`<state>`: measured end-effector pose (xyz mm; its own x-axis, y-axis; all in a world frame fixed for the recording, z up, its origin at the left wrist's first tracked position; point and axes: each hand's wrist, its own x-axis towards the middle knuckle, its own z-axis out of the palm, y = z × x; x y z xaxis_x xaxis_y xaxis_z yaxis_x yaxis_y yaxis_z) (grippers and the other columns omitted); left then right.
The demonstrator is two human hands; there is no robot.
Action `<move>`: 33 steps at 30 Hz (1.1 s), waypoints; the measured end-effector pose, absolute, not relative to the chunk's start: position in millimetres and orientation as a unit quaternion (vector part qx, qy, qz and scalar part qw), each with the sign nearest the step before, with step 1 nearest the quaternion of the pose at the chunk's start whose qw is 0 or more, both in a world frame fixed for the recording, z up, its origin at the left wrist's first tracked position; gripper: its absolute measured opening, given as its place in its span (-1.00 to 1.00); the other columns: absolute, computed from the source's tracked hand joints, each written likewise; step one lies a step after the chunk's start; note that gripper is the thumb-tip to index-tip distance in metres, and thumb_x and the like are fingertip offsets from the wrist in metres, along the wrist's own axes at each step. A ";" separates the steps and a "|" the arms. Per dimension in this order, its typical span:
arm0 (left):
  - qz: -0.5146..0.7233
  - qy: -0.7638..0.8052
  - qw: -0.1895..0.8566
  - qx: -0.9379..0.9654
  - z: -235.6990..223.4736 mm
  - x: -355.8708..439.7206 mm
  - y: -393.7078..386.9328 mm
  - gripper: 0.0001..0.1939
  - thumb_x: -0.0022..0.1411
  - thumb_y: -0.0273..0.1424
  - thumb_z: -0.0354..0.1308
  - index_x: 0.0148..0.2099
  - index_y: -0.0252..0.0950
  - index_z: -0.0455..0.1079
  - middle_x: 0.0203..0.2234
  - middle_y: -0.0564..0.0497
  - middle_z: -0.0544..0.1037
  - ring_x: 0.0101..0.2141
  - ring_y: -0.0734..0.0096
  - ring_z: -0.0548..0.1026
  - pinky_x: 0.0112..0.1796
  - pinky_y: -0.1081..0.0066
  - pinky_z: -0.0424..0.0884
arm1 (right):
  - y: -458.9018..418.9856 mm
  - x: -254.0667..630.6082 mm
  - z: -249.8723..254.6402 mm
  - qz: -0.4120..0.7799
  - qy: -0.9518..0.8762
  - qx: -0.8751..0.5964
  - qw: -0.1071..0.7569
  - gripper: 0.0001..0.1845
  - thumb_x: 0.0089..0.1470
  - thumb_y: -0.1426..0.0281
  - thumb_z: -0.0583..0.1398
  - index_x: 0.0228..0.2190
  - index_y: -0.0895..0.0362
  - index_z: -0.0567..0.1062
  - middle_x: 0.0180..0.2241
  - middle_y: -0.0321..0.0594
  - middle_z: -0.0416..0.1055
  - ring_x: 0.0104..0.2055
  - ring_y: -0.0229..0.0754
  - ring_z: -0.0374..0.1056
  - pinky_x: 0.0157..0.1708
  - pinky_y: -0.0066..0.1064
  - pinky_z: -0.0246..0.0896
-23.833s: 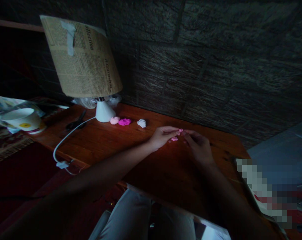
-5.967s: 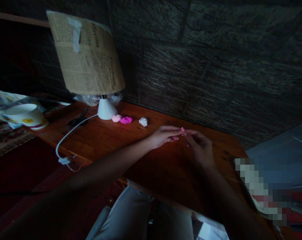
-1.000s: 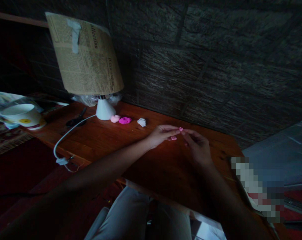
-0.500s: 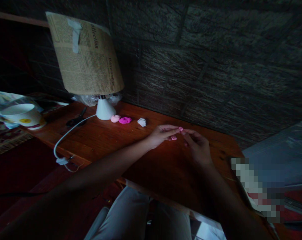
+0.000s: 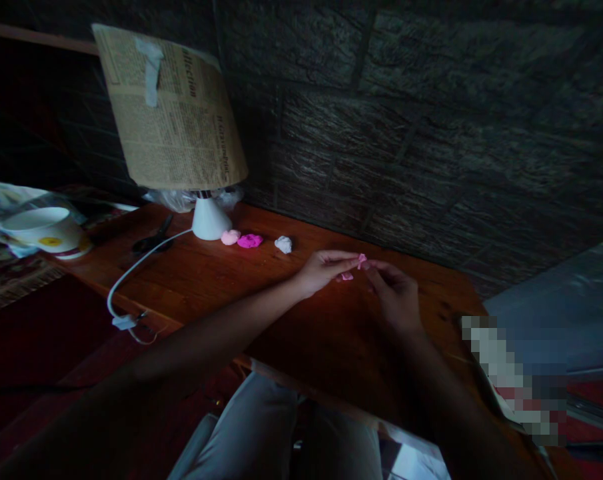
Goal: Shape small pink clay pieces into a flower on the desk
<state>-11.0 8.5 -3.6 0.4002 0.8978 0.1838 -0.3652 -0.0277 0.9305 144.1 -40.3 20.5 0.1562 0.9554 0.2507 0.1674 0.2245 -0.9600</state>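
A small piece of pink modelling clay (image 5: 362, 260) is pinched between the fingertips of both hands, above the wooden table. My left hand (image 5: 324, 272) grips it from the left with thumb and forefinger. From the other side my right hand (image 5: 395, 291) closes thumb and fingers on the same piece. Just below the left fingertips shows a second pink bit (image 5: 347, 276); whether the hand holds it or it lies on the table, I cannot tell. Farther left on the table lie a pale pink lump (image 5: 230, 237), a magenta lump (image 5: 250, 241) and a white lump (image 5: 283, 245).
A lamp (image 5: 210, 220) with a newsprint shade stands at the back left, its white cable (image 5: 126, 267) running over the front edge. Dark scissors (image 5: 152, 241) lie beside it. A paper cup (image 5: 46, 230) is at far left. A blurred-out object (image 5: 511, 380) lies at right.
The pink clay between my fingertips has turned slightly and shows a different outline, with my right fingers shifted a little. All else stays in place.
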 end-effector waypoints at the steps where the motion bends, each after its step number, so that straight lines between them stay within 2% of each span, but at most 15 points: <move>1: 0.486 0.251 0.650 0.528 -3.5 -10.8 8.3 -0.48 0.00 -0.11 0.42 -0.05 -0.32 0.60 -0.23 -0.13 0.65 -0.44 0.54 0.46 -0.43 0.50 0.23 | -40.5 143.8 20.7 0.353 -0.544 -0.514 0.562 -0.58 -0.12 0.03 0.38 -0.34 0.10 0.66 -0.33 -0.17 0.61 -0.42 -0.21 0.40 -0.49 -0.40 0.29; 12: 0.491 0.252 0.636 0.539 -2.1 -11.0 7.4 -0.56 0.05 -0.12 0.39 -0.12 -0.35 0.60 -0.34 -0.08 0.62 -0.45 0.52 0.45 -0.44 0.49 0.22 | -41.6 141.8 23.7 0.342 -0.552 -0.515 0.560 -0.60 -0.11 0.04 0.38 -0.35 0.09 0.65 -0.36 -0.18 0.60 -0.43 -0.21 0.40 -0.51 -0.41 0.30; 17: 0.490 0.257 0.634 0.541 -0.8 -11.2 7.2 -0.54 0.03 -0.10 0.39 -0.15 -0.37 0.59 -0.39 -0.06 0.60 -0.45 0.51 0.45 -0.44 0.49 0.23 | -41.5 142.1 23.3 0.336 -0.556 -0.517 0.558 -0.58 -0.13 0.02 0.39 -0.35 0.09 0.65 -0.36 -0.18 0.61 -0.49 -0.25 0.35 -0.50 -0.39 0.31; 20: 0.489 0.255 0.630 0.547 -0.1 -11.7 6.5 -0.53 0.06 -0.08 0.36 -0.15 -0.37 0.59 -0.41 -0.04 0.59 -0.45 0.52 0.44 -0.44 0.50 0.23 | -40.8 142.9 22.6 0.346 -0.546 -0.521 0.557 -0.57 -0.14 0.03 0.39 -0.34 0.09 0.65 -0.35 -0.17 0.61 -0.46 -0.22 0.39 -0.50 -0.39 0.30; 27: 0.488 0.258 0.635 0.541 -3.9 -10.1 6.1 -0.53 0.07 -0.10 0.37 -0.09 -0.35 0.59 -0.31 -0.09 0.63 -0.44 0.52 0.48 -0.44 0.50 0.25 | -41.1 144.2 22.2 0.333 -0.545 -0.533 0.555 -0.58 -0.10 0.03 0.37 -0.33 0.09 0.66 -0.27 -0.13 0.62 -0.35 -0.14 0.46 -0.49 -0.40 0.31; 33: 0.495 0.251 0.643 0.527 -8.3 -9.6 8.1 -0.50 -0.01 -0.12 0.43 -0.08 -0.33 0.60 -0.28 -0.10 0.64 -0.42 0.49 0.50 -0.40 0.48 0.30 | -40.1 145.1 20.7 0.322 -0.548 -0.533 0.559 -0.58 -0.13 0.03 0.38 -0.34 0.09 0.67 -0.29 -0.15 0.63 -0.39 -0.17 0.43 -0.50 -0.40 0.31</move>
<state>-9.6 8.1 -8.3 0.3839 0.9017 0.1990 -0.3718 -0.0463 0.9272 145.1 -40.1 20.7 0.1921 0.9435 0.2701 0.2248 0.2256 -0.9479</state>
